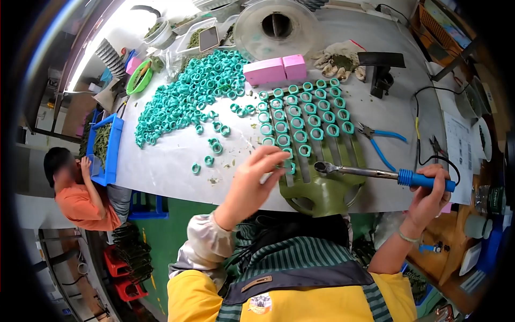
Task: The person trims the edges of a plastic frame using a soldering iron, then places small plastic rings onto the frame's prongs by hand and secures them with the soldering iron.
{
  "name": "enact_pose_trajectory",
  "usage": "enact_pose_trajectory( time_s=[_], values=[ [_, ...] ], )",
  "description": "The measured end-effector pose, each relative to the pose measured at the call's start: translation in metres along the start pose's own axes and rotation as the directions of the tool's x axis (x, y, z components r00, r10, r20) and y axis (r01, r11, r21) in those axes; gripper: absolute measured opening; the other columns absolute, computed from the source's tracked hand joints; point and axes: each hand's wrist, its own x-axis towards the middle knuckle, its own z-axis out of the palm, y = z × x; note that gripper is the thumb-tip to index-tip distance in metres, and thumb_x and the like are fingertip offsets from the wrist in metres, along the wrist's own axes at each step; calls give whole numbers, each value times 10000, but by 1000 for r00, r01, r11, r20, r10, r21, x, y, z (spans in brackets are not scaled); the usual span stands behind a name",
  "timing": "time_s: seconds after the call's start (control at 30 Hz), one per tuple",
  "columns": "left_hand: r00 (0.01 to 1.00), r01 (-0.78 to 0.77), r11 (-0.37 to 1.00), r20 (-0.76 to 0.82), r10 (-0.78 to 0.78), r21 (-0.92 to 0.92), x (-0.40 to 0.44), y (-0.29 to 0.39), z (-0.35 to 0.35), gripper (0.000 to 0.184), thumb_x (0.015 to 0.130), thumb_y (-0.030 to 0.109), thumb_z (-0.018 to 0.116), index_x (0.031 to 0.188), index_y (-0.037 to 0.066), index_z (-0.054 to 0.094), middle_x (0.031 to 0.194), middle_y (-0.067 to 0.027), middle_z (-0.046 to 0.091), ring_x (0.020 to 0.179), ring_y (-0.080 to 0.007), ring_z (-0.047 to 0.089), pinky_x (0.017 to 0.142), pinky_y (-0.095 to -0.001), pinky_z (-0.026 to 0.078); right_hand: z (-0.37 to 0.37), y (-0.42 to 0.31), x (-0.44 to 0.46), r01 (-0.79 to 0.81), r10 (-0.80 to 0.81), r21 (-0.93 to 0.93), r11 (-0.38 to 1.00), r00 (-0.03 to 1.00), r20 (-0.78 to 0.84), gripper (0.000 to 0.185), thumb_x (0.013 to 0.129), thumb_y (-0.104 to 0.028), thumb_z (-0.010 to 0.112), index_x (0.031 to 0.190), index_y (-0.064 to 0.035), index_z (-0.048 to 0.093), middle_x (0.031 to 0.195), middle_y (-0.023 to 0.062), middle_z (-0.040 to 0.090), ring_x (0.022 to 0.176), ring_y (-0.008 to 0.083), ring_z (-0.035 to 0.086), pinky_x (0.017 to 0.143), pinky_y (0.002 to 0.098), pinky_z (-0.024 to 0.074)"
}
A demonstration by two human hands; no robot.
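My right hand (430,190) grips the blue handle of a soldering iron (370,172). The iron's rounded, dark tip sits over the base of an olive-green pronged piece (327,196). Along its prongs stand several rows of teal rings (295,123). My left hand (252,180) reaches to the lower left of these rows, fingers pinched together beside a teal ring (291,167). Whatever lies between those fingertips is too small to make out.
Loose teal rings (188,96) form a large heap at the left. Pink blocks (273,70) stand behind the rows. Blue-handled pliers (382,142), a glove (340,58) and a black stand (381,72) lie to the right. A co-worker (80,193) sits left by a blue tray (110,161).
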Motion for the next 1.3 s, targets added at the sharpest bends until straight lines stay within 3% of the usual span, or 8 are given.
enact_pose_trajectory(
  time_s=[0.1, 0.5, 0.7, 0.8, 1.0, 1.1, 1.2, 1.3],
  values=[
    [986, -168, 958, 49, 161, 233, 8, 3, 24, 321, 828, -12, 697, 1145, 35, 679, 1118, -105, 665, 1030, -310, 611, 903, -372, 502, -1, 4, 0, 10, -10, 1, 1000, 999, 33, 237, 949, -177, 583, 761, -33, 601, 740, 76, 614, 625, 157, 593, 384, 237, 407],
    [974, -219, 926, 123, 190, 306, 21, -3, 46, 301, 835, 38, 697, 1136, 47, 694, 1147, -82, 685, 1068, -307, 594, 944, -400, 490, -4, 21, -3, -89, 77, 124, 988, 992, 96, 209, 945, -117, 567, 772, -10, 616, 749, 96, 641, 568, 154, 596, 381, 238, 434],
    [963, -267, 888, 81, 256, 374, 20, 8, 47, 358, 816, 132, 754, 1157, 61, 671, 1120, -109, 625, 995, -321, 582, 862, -397, 494, -20, 4, 7, 36, -35, 51, 998, 999, -24, 217, 931, -138, 576, 748, -24, 593, 717, 81, 594, 602, 168, 600, 334, 236, 392],
    [931, -320, 914, 262, 254, 249, 2, 32, 52, 562, 748, 310, 824, 1211, 69, 614, 1004, -120, 559, 913, -311, 559, 773, -390, 493, -27, 5, 8, 69, -70, -15, 997, 992, -103, 244, 941, -170, 558, 742, -30, 575, 727, 78, 586, 637, 165, 584, 372, 223, 382],
    [880, -353, 862, 442, 174, 364, -20, 31, 58, 441, 780, 141, 705, 1194, 65, 573, 949, -111, 533, 887, -292, 582, 733, -386, 505, -31, 1, 6, 50, -62, -72, 996, 984, -166, 257, 937, -178, 573, 730, -24, 559, 745, 89, 593, 676, 187, 580, 593, 277, 476],
    [907, -304, 941, 348, 239, 146, 2, 27, 8, 290, 808, 59, 657, 1096, 62, 627, 913, -116, 572, 854, -301, 603, 709, -388, 504, -34, 4, 7, 110, -121, -73, 991, 978, -171, 258, 932, -184, 587, 728, -28, 561, 745, 86, 592, 693, 190, 582, 604, 278, 475],
    [984, -96, 883, -91, 154, 460, 35, -38, -37, 158, 866, -6, 654, 1011, 46, 691, 847, -95, 631, 696, -261, 611, 650, -348, 503, -34, 2, 5, 117, -127, -69, 991, 979, -157, 256, 928, -185, 593, 727, -31, 562, 743, 84, 588, 698, 192, 581, 604, 277, 471],
    [964, -120, 715, -93, 251, 688, 71, -112, -71, 192, 866, 16, 659, 1053, 54, 681, 970, -105, 652, 889, -267, 645, 714, -350, 528, -31, 0, 4, 124, -132, -66, 990, 983, -130, 260, 932, -186, 588, 727, -28, 561, 741, 82, 584, 691, 191, 578, 601, 278, 469]
  ],
)
